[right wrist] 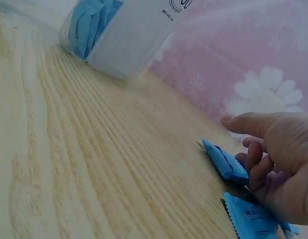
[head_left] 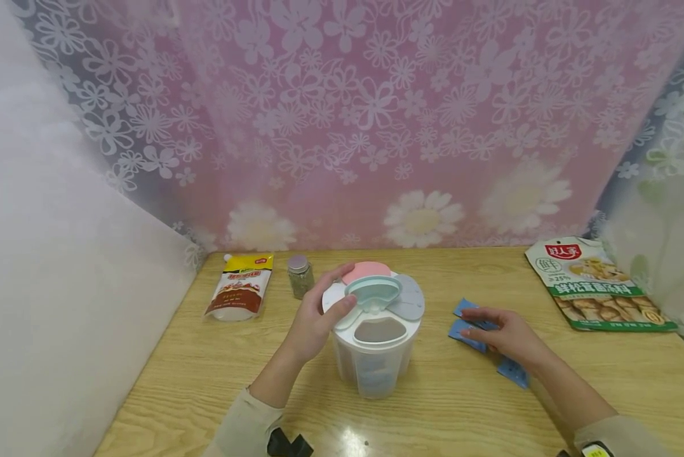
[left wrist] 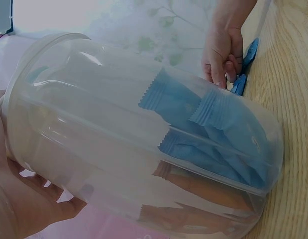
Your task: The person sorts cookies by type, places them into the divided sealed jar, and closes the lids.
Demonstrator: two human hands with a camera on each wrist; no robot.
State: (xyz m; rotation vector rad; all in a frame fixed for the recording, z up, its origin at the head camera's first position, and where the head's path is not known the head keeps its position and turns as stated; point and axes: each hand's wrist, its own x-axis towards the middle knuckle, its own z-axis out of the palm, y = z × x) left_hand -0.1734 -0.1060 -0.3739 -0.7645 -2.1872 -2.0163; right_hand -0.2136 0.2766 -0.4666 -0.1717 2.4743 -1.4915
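A clear storage canister [head_left: 353, 368] with a white lid [head_left: 333, 295] stands on the table. The lid has pink [head_left: 370, 271] and grey [head_left: 407, 298] flaps, and its mint flap [head_left: 373, 290] is lifted above an uncovered front opening. My left hand [head_left: 313, 320] grips the canister by its lid, thumb on top. Inside the canister, blue packets [left wrist: 219, 119] and orange-brown packets [left wrist: 194, 191] lie in separate compartments. My right hand [head_left: 510, 336] is over loose blue packets [right wrist: 251, 216] on the table, its thumb and forefinger apart and the other fingers bent close to one packet [right wrist: 224, 159].
At the back left are a yellow-and-brown pouch [head_left: 239, 289] and a small jar [head_left: 300, 277] with a mauve cap. A large green-and-white food bag [head_left: 599, 285] lies at the right edge. Flowered curtain [head_left: 376, 127] hangs behind the table.
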